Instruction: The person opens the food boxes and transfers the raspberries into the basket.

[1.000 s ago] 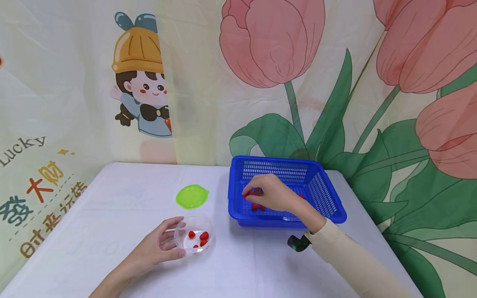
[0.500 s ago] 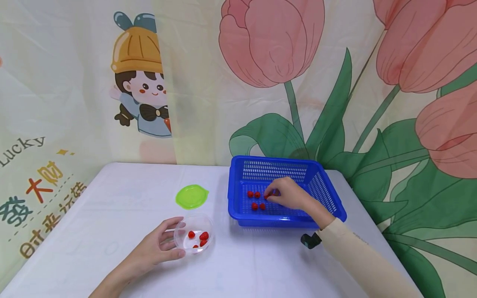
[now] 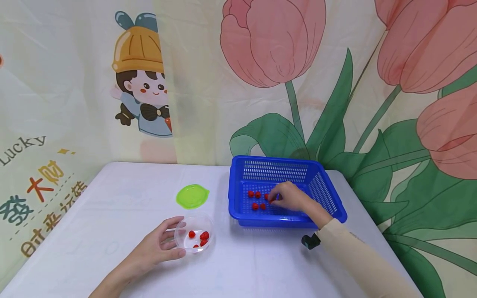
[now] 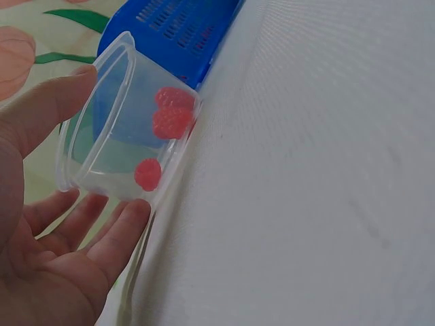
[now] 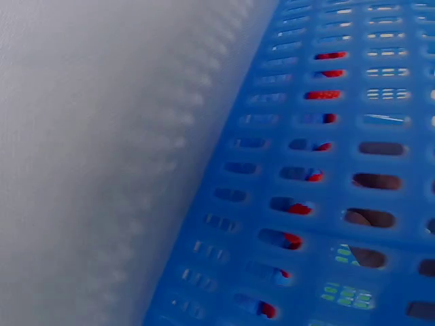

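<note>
My left hand [image 3: 158, 244] holds a clear plastic tub [image 4: 126, 146] on the white table, thumb on one side and fingers on the other. Several red raspberries [image 4: 171, 123] lie in the bottom of the tub. Inside the blue basket [image 3: 288, 223], my right hand [image 3: 290, 196] reaches down with its fingertips pinched at a raspberry [image 3: 272, 200], mostly hidden by the fingers. More raspberries [image 3: 255, 206] lie on the basket floor just left of those fingertips. The right wrist view shows the slotted basket wall, with bits of red and the hand behind it.
A bright green lid [image 3: 192, 196] lies flat on the white table [image 3: 141, 186], behind the tub and left of the basket. The printed cloth backdrop [image 3: 201, 103] stands behind the table's far edge. The basket walls rise around the right hand.
The right hand has moved right within the basket, from the left raspberries, uncovering several of them. The left hand and the tub stay in place.
</note>
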### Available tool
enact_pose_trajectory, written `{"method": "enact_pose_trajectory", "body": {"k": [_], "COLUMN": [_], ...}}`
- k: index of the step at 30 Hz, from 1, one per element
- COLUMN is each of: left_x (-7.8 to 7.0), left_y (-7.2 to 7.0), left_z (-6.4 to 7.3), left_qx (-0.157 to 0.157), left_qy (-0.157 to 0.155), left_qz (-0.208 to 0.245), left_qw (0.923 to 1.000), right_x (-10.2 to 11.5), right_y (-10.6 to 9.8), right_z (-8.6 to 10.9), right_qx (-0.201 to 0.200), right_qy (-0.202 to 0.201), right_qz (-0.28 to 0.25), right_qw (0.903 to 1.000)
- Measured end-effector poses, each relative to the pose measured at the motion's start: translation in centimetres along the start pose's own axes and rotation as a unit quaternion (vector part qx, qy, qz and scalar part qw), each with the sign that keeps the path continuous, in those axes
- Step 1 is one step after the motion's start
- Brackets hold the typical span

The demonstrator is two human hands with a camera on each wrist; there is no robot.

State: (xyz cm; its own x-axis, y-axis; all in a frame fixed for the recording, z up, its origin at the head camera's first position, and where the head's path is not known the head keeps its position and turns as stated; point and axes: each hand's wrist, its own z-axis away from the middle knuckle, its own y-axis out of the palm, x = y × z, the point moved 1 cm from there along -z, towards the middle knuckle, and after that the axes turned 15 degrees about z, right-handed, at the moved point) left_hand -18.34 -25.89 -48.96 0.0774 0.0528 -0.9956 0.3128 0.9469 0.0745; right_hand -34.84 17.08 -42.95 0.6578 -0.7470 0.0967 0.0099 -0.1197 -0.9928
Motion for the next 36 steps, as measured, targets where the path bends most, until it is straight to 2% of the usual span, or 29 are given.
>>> {"method": "enact_pose_trajectory", "body": {"k": [9, 15, 22, 28, 36], "left_x": [0.0, 0.0, 0.1, 0.0, 0.0], "left_y": [0.0, 0.0, 0.0, -0.1, -0.1], "left_z": [0.0, -0.2, -0.1, 0.0, 0.1], "left_qx": [-0.006, -0.003, -0.003, 0.0, -0.003], "left_qy": [0.0, 0.005, 0.006, 0.011, 0.003], "left_qz": [-0.005, -0.004, -0.006, -0.006, 0.001], "left_qw": [1.0, 1.0, 1.0, 0.9999, 1.0], "right_x": [-0.1, 0.2, 0.2, 0.5, 0.6], "right_y": [1.1, 1.4, 1.6, 1.6, 1.2], "right_z": [-0.6, -0.8, -1.0, -0.9, -0.8], "right_qx": [0.016, 0.033, 0.039, 0.047, 0.026], "right_qy": [-0.025, -0.007, -0.019, 0.001, -0.002], "right_qz": [0.019, 0.03, 0.054, 0.053, 0.037], "right_qw": [0.9994, 0.999, 0.9976, 0.9974, 0.999]}}
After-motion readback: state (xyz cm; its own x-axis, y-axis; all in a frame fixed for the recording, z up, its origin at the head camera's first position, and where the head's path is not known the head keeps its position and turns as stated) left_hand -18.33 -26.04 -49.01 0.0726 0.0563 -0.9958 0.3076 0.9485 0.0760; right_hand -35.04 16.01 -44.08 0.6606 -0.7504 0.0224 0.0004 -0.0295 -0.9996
